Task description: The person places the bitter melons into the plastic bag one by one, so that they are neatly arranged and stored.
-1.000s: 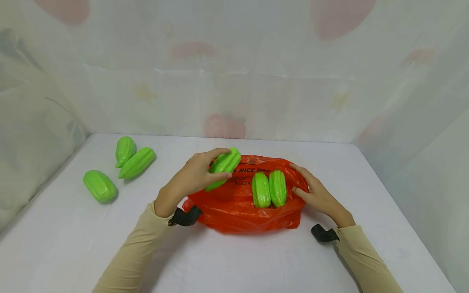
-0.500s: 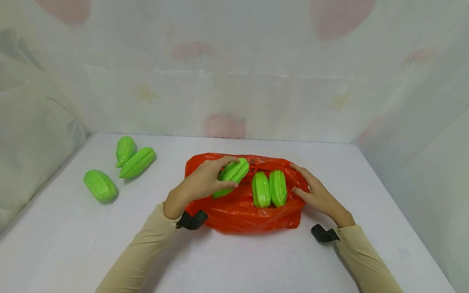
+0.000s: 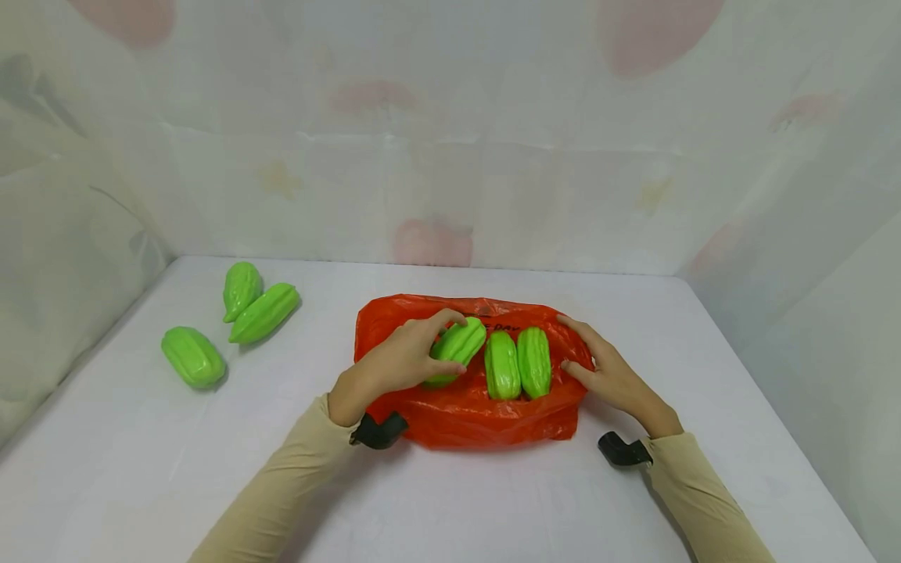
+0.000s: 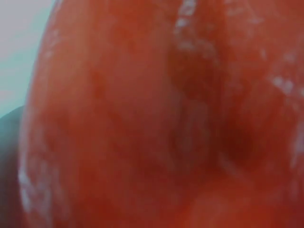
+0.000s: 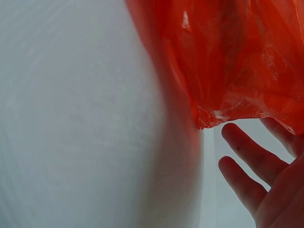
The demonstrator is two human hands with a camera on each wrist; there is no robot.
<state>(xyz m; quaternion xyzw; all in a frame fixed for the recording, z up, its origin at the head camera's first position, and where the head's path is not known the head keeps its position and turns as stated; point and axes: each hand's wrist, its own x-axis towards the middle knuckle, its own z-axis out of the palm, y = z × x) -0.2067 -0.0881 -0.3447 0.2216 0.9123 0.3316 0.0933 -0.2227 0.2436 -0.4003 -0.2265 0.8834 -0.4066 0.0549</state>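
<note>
Backdrop (image 3: 535, 195): pale cloth with faded pink and yellow shapes, behind a white tabletop (image 3: 507, 500).
Red bag (image 3: 486, 428): lies mid-tabletop, thin and crinkled, mouth gaping, the printed lettering inside partly covered.
Left hand (image 3: 403, 356): grasps a glossy, ribbed green gourd (image 3: 461, 344) between thumb and fingers; the left wrist view, filled with blurred red plastic, adds nothing about that grip.
Held gourd: tilted, over or just inside the bag's mouth, left of the bagged pair; whether its lower end touches plastic cannot be told.
Bagged pair: one gourd (image 3: 502, 366) and its neighbour (image 3: 534, 361), side by side in the bag's right half.
Right hand (image 3: 601, 371): at the bag's right edge, thumb and forefinger apart; the right wrist view shows two fingers clear of the plastic. No firm pinch shows, so it seems to steady rather than clench.
Slip risk: smooth skin and a fingertip hold could let the held gourd slide away at a slant.
Snag risk: the black wrist mount (image 3: 382, 432) sits close against the bag's near left side and could drag it if the arm lifts.
Collapse risk: limp plastic might fold inward if the right hand's light support eases.
Crowding risk: a hard push rightward could shove the bagged pair against the right hand.
Loose gourds: one nearer gourd (image 3: 193, 357) and two farther ones (image 3: 242, 289) (image 3: 264, 314) on the tabletop's left; rounded, so a brushing sleeve might roll them.
</note>
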